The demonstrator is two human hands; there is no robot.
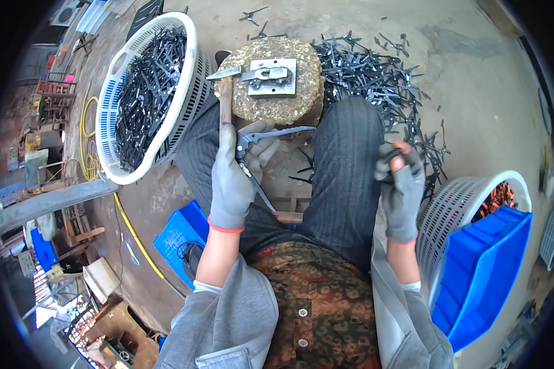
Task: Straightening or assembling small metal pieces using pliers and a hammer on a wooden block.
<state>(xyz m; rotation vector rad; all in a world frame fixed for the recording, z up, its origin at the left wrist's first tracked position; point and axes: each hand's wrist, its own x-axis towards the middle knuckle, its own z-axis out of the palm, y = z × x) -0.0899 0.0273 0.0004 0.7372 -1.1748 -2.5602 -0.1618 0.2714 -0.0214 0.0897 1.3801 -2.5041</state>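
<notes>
Open gap between knees, stump block (277,104) ahead, baskets (148,98) flanking sides

The left hand (231,178) holds a hammer (226,92) and metal pliers (261,144); the right hand (402,190) grips small dark parts (389,155).

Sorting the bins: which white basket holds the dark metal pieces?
The white basket at the person's left, tilted and filled with them; the right basket shows orange-handled pieces.

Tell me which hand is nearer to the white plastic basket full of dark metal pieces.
Left. The left hand, gripping a hammer and a scissor-like metal piece, sits just beside the white plastic basket. The right hand is across the lap, beyond the far knee.
</notes>
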